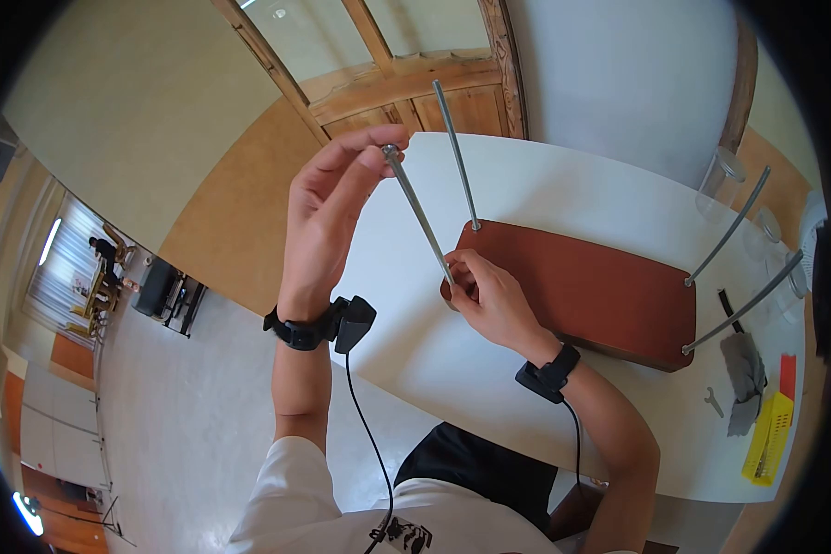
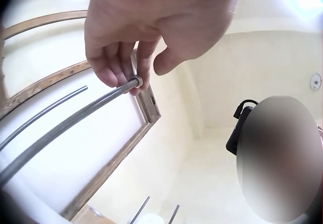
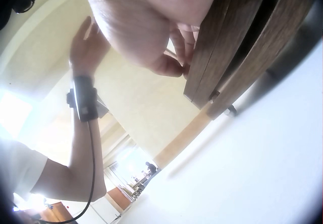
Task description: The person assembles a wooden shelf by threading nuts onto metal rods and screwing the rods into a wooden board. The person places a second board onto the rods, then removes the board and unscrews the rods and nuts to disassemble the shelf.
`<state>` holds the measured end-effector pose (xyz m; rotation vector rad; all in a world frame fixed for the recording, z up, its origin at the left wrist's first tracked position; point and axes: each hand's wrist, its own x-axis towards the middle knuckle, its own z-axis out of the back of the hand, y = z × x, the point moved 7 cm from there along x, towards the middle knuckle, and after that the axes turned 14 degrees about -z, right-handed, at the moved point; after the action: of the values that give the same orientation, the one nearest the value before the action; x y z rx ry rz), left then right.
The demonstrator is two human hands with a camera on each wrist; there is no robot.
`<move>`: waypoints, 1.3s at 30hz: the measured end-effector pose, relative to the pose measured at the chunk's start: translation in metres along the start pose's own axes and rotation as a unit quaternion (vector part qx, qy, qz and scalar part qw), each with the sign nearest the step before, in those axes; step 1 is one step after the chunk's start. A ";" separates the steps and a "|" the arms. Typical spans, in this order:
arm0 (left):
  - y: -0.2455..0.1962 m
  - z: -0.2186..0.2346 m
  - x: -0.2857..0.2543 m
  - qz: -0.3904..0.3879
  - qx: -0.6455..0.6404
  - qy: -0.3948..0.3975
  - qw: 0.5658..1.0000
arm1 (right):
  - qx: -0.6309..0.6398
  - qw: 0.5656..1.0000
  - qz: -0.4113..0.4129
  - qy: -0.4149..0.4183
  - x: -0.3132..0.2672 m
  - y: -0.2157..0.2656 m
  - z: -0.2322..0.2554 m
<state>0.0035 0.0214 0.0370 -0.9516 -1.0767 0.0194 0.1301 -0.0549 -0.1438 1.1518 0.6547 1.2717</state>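
Observation:
A reddish-brown board (image 1: 582, 286) lies on the white table, with metal rods standing up at its corners. My left hand (image 1: 328, 203) is raised and pinches the top end of the near-left rod (image 1: 420, 214), where a small nut (image 2: 139, 81) sits around the rod in the left wrist view. At the rod's lower end, the fingers of my right hand (image 1: 497, 305) pinch it by the board's corner. The right wrist view shows the right hand (image 3: 161, 27) beside the board's dark wooden edge (image 3: 212, 52); its fingertips are partly hidden there.
To the right on the table (image 1: 415, 369) are a wrench (image 1: 714, 402), a grey cloth or glove (image 1: 743, 379), a yellow basket (image 1: 768, 439) and clear jars (image 1: 722, 175). Other rods (image 1: 457, 152) rise from the board's far-left and right corners. A wooden door (image 1: 415, 102) stands behind.

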 end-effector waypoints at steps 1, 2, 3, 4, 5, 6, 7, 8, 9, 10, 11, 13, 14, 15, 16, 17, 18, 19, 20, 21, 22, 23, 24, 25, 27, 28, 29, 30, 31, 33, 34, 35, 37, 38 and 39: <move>-0.001 -0.002 0.000 0.000 0.001 -0.001 1.000 | -0.001 1.000 -0.001 -0.001 0.000 0.000 0.000; -0.004 -0.004 0.000 0.001 0.016 -0.006 1.000 | -0.001 1.000 -0.001 -0.001 0.000 0.000 0.000; -0.006 -0.004 0.001 0.002 0.031 -0.011 0.999 | -0.001 1.000 -0.001 -0.001 0.000 -0.001 -0.001; -0.007 -0.005 0.002 0.001 0.031 -0.011 0.999 | -0.001 1.000 -0.001 -0.002 0.000 -0.001 -0.001; -0.007 -0.006 0.002 0.003 0.030 -0.007 1.000 | -0.001 1.000 -0.001 -0.002 0.000 -0.001 0.000; -0.007 -0.006 0.003 0.004 0.030 -0.003 1.000 | -0.002 1.000 -0.004 -0.002 0.000 -0.002 -0.001; -0.008 -0.004 0.003 0.005 0.030 -0.003 1.000 | -0.004 1.000 -0.007 -0.001 0.000 -0.002 -0.001; -0.007 -0.003 0.003 0.011 0.036 0.012 0.999 | -0.003 1.000 -0.008 -0.001 0.000 -0.004 -0.001; -0.006 -0.003 0.003 0.018 0.041 0.027 0.999 | -0.004 1.000 -0.001 0.000 0.000 -0.005 -0.001; -0.006 -0.002 0.003 0.018 0.042 0.027 0.999 | -0.004 1.000 0.007 0.002 0.000 -0.005 -0.002; -0.007 -0.001 0.003 0.013 0.047 0.027 0.998 | -0.004 1.000 0.008 0.002 0.000 -0.005 -0.002; -0.007 -0.001 0.003 0.007 0.053 0.027 0.998 | -0.003 1.000 0.001 -0.007 -0.001 -0.004 0.000; -0.008 -0.001 0.004 -0.005 0.050 0.018 0.999 | -0.004 1.000 0.002 -0.008 -0.001 -0.003 0.000; -0.009 -0.001 0.005 -0.018 0.047 0.008 0.999 | -0.003 1.000 0.005 -0.009 -0.001 -0.003 0.001; -0.009 -0.003 0.006 -0.018 0.047 0.009 0.999 | -0.003 1.000 0.008 -0.010 -0.001 -0.003 0.001; -0.011 -0.001 0.007 -0.028 0.080 -0.004 0.996 | -0.003 1.000 0.009 -0.010 -0.001 -0.002 0.000; -0.012 0.001 0.008 -0.037 0.114 -0.016 0.993 | -0.003 1.000 0.010 -0.010 -0.001 -0.002 0.000; -0.012 0.000 0.010 -0.037 0.114 -0.015 0.993 | -0.003 1.000 0.010 -0.010 -0.001 -0.002 0.000; -0.013 0.000 0.011 -0.047 0.155 -0.009 0.987 | -0.002 1.000 0.011 -0.010 -0.001 -0.001 0.000; -0.015 0.000 0.013 -0.057 0.196 -0.002 0.979 | -0.003 1.000 0.008 -0.009 -0.001 -0.002 -0.001; -0.016 -0.002 0.015 -0.059 0.197 -0.001 0.979 | -0.003 1.000 0.006 -0.007 -0.001 -0.002 -0.001; -0.019 -0.003 0.017 -0.062 0.231 0.006 0.971 | -0.002 1.000 0.007 -0.009 0.000 -0.004 -0.001; -0.021 -0.005 0.019 -0.065 0.265 0.013 0.962 | -0.006 1.000 0.011 -0.008 0.000 -0.006 -0.002; -0.022 -0.007 0.021 -0.066 0.265 0.016 0.962 | -0.009 1.000 0.014 -0.007 0.000 -0.007 -0.002; -0.023 -0.008 0.024 -0.037 0.330 0.039 0.943 | -0.010 1.000 0.011 -0.006 0.000 -0.008 -0.002; -0.024 -0.009 0.026 -0.039 0.331 0.041 0.942 | -0.013 1.000 0.008 -0.003 -0.001 -0.008 -0.002; -0.022 -0.012 0.026 -0.041 0.287 0.062 0.955 | -0.011 1.000 0.010 -0.005 -0.001 -0.009 -0.003; -0.020 -0.016 0.027 -0.043 0.242 0.084 0.966 | -0.013 1.000 0.020 -0.015 -0.001 -0.009 -0.003; -0.023 -0.014 0.028 -0.047 0.243 0.087 0.965 | -0.015 0.999 0.030 -0.025 -0.001 -0.009 -0.002; -0.025 -0.011 0.028 -0.028 0.206 0.152 0.966 | -0.013 0.999 0.035 -0.027 -0.002 -0.010 -0.002; -0.023 -0.006 0.028 -0.001 0.168 0.173 0.970 | -0.013 0.999 0.039 -0.024 -0.002 -0.010 -0.002; -0.025 -0.001 0.028 -0.002 0.172 0.177 0.969 | -0.009 0.999 0.041 -0.027 -0.003 -0.011 -0.001; -0.034 -0.007 0.029 0.014 0.151 0.203 0.967 | -0.010 0.998 0.056 -0.035 -0.004 -0.011 -0.001; -0.037 -0.008 0.029 0.023 0.154 0.211 0.965 | -0.005 0.998 0.058 -0.039 -0.004 -0.012 -0.001; -0.041 -0.010 0.031 0.022 0.157 0.215 0.964 | -0.006 0.997 0.065 -0.042 -0.004 -0.011 0.000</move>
<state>0.0095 0.0036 0.0854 -0.6501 -0.6253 0.0181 0.1332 -0.0578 -0.1547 1.2483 0.5161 1.3266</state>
